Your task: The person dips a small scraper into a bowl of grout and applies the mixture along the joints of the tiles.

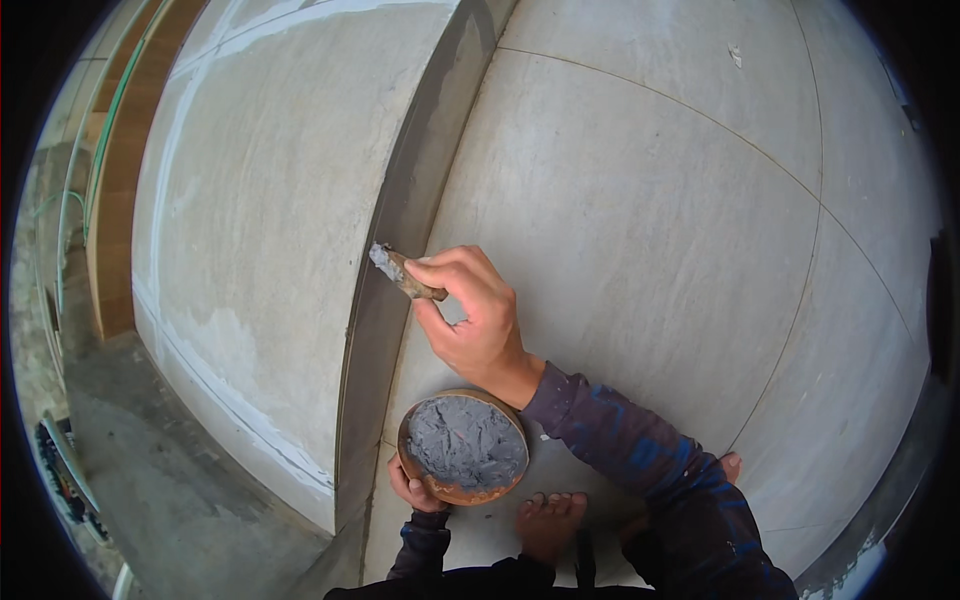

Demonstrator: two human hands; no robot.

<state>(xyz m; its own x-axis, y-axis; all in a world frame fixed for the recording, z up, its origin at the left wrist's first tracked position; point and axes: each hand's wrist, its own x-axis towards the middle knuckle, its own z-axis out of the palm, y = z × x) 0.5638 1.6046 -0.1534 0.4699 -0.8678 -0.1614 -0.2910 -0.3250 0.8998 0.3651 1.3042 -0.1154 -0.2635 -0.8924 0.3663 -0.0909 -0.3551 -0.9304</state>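
My right hand [472,310] pinches a small worn putty scraper [412,278], its brownish end between thumb and fingers. A lump of grey paste sits on the scraper's tip, which is at the upper edge of the tiled step [270,180]; whether it touches I cannot tell. Low in the view, my left hand [412,488] is closed round the left rim of a round brown bowl [516,478]. Thick grey paste [465,440] fills much of the bowl, its surface rough and furrowed. The fingers under the bowl are partly hidden.
Large grey floor tiles [640,230] with thin joints spread to the right of the step's dark vertical face [392,215]. White smears line the step's tile joints. Brown boards [118,230] stand at the far left. My bare foot [552,520] is just right of the bowl.
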